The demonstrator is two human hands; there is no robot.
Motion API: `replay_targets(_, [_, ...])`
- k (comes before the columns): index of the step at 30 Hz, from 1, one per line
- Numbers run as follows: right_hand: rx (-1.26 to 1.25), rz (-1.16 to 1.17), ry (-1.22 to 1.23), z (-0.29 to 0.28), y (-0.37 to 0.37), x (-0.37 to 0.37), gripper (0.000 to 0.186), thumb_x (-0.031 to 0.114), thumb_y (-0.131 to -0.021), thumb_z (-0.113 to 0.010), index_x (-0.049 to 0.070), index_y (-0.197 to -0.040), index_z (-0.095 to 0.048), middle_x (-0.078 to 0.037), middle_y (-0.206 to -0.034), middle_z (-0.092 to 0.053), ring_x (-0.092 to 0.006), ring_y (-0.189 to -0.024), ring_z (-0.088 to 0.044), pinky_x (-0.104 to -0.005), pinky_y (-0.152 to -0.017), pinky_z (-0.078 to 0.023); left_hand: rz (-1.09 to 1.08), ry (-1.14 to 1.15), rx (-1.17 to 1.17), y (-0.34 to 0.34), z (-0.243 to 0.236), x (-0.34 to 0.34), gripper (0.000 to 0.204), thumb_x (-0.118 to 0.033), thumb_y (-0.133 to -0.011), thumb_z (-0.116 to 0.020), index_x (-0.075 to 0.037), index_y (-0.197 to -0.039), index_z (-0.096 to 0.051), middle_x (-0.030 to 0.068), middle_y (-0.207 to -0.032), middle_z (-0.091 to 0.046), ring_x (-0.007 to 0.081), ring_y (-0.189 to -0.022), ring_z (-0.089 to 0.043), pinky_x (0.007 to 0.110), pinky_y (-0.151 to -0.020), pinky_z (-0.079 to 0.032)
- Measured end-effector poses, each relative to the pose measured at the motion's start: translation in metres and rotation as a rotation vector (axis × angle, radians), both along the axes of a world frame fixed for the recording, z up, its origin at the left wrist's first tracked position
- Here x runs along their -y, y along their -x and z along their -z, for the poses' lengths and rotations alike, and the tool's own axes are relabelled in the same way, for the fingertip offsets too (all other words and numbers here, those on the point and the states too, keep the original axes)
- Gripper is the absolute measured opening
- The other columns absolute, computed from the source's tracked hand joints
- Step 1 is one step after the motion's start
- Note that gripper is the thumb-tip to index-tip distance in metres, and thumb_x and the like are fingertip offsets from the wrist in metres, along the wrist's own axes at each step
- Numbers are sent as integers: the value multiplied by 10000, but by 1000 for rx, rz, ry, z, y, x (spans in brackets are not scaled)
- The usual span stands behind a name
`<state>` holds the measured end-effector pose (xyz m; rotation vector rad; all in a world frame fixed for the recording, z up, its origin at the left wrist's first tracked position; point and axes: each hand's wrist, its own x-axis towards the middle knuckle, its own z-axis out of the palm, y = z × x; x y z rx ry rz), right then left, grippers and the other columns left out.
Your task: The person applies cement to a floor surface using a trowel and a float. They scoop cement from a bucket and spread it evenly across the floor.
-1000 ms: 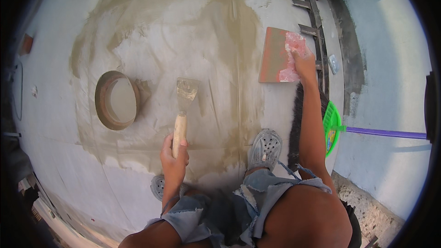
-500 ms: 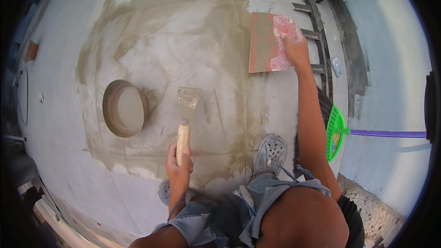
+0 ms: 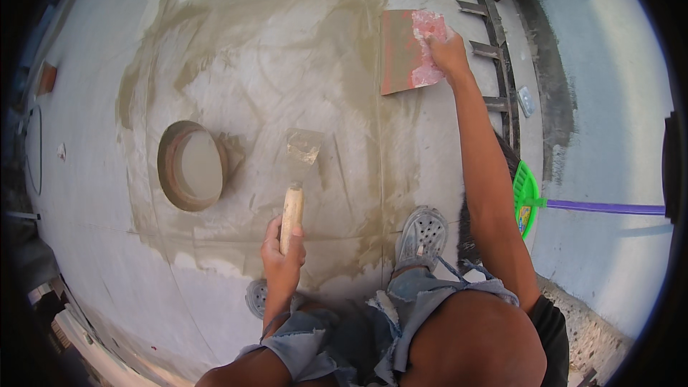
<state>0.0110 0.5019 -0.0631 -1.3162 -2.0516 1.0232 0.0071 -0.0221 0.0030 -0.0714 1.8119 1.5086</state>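
Observation:
My left hand point(image 3: 284, 258) is closed around the pale wooden handle of a putty knife point(image 3: 293, 208), whose smeared metal blade points away from me above the floor. My right hand point(image 3: 449, 57), at the end of a stretched arm, grips the right edge of a wide red plastic spreader point(image 3: 401, 57). Grey-brown paste coats the left part of its face; the gripped side is pinkish and crusted. Left of the putty knife, a round brown tub point(image 3: 165, 172) stands on the floor with smooth grey paste inside. Damp paste smears cover the panelled floor point(image 3: 287, 79) around these things.
Along the right lies a dark metal ladder-like frame point(image 3: 508, 75) with short bars. A green broom head point(image 3: 526, 197) with a purple handle is beside my right forearm, near a light blue wall point(image 3: 602, 136). My grey clogs point(image 3: 421, 236) stand near. A reddish block point(image 3: 47, 78) lies far left.
My right hand and the spreader have moved left and slightly away from me across the floor. The putty knife in my left hand has shifted a little to the right.

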Motion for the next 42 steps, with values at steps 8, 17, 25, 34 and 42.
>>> replay_targets(8, [23,-28,44,-14,-36,22,407,173,-945,-736,-29,-1296,-698,-239,-1188,-766,-374,-1086,-748,-436,-963,-552,-70,21,-25,2,1,13,339,-222,-1086,-648,1,-1334,-588,-3,-862,-612,35,-582,-463,231,-502,-368])
replay_targets(17, [-10,-121,-145,-38,-5,37,425,195,-928,-757,-18,-1289,-684,-254,-1140,-771,-419,-1095,-740,-465,-964,-547,-68,-6,-18,3,-1,-1,354,-248,-1088,-658,-5,-1336,-586,0,-867,-616,34,-582,-459,225,-499,-361])
replay_targets(25, [311,-356,-577,-97,1,85,391,211,-965,-707,25,-1309,-706,-264,-1021,-766,-473,-978,-728,-529,-886,-566,-65,27,-22,2,8,13,379,-254,-1089,-658,9,-1349,-578,-2,-877,-618,29,-581,-452,229,-500,-363])
replay_targets(34, [559,-632,-626,-65,12,147,272,150,-1011,-645,149,-1243,-788,-187,-915,-763,-414,-840,-723,-489,-755,-582,-126,12,-54,10,-6,7,378,-262,-1100,-644,11,-1354,-579,7,-932,-635,20,-567,-425,215,-490,-329])
replay_targets(42, [513,-724,-547,-79,-73,206,326,89,-969,-639,191,-1240,-790,-130,-1119,-788,-371,-942,-744,-446,-809,-602,-128,29,-58,5,1,20,353,-259,-1101,-642,9,-1325,-593,9,-929,-637,21,-569,-437,220,-489,-322])
